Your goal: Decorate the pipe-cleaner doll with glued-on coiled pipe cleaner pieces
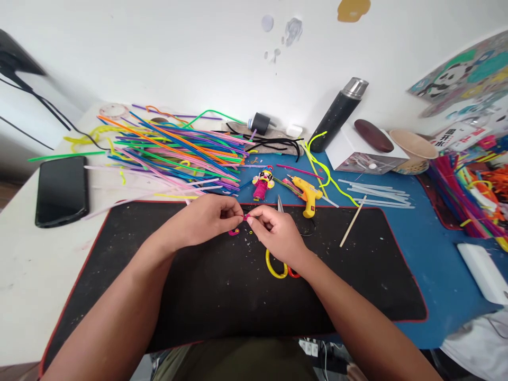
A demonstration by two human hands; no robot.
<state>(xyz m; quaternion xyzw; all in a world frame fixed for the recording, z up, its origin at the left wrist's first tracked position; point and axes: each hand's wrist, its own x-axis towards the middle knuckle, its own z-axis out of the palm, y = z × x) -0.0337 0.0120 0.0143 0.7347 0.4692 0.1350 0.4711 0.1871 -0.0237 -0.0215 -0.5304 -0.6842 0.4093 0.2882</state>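
Over the black mat (222, 301), my left hand (208, 219) and my right hand (278, 230) meet fingertip to fingertip. Both are closed in a pinch on a short magenta pipe cleaner piece (246, 217), mostly covered by the fingers. Just below it lies a small pink and yellow piece (234, 232) on the mat. Scissors with yellow and red handles (277, 271) lie partly under my right hand, blades pointing away. Beyond my fingers is a small pipe cleaner figure (261, 186) with a magenta body.
Many coloured pipe cleaners (178, 151) are heaped at the back left, near a black phone (61, 190). A yellow glue gun (308, 196), glue sticks (381, 193), a wooden stick (352, 222) and a black thermos (337, 116) stand or lie to the right.
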